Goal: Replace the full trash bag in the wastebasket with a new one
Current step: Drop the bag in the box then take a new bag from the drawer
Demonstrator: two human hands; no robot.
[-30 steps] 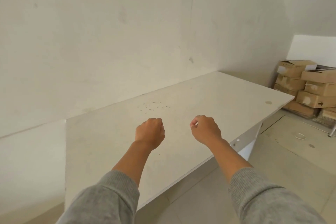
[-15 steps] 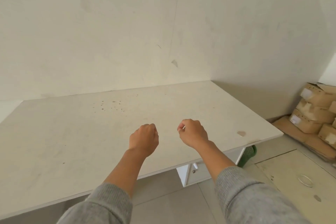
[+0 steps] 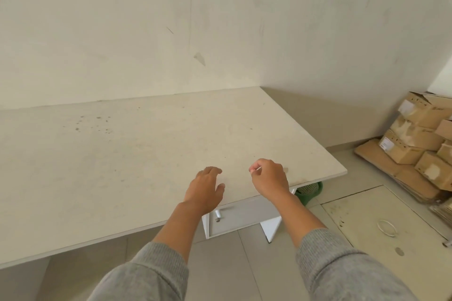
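A green mesh wastebasket (image 3: 309, 192) stands on the floor under the table's right corner; only a part of it shows, and any bag in it is hidden. My left hand (image 3: 205, 189) hovers over the table's front edge with its fingers loosely apart and nothing in it. To its right, my right hand (image 3: 269, 178) is curled shut, pinching a small thin white thing between thumb and forefinger. No trash bag is in view.
A white table (image 3: 122, 154) fills the middle, against the wall. A drawer unit with a metal knob (image 3: 218, 214) sits under its front edge. Stacked cardboard boxes (image 3: 420, 139) line the right wall. A white ring (image 3: 386, 227) lies on the tiled floor.
The view has swung right and down, bringing the green wastebasket and drawer unit into sight. My left hand has opened from a fist. My right hand stays curled.
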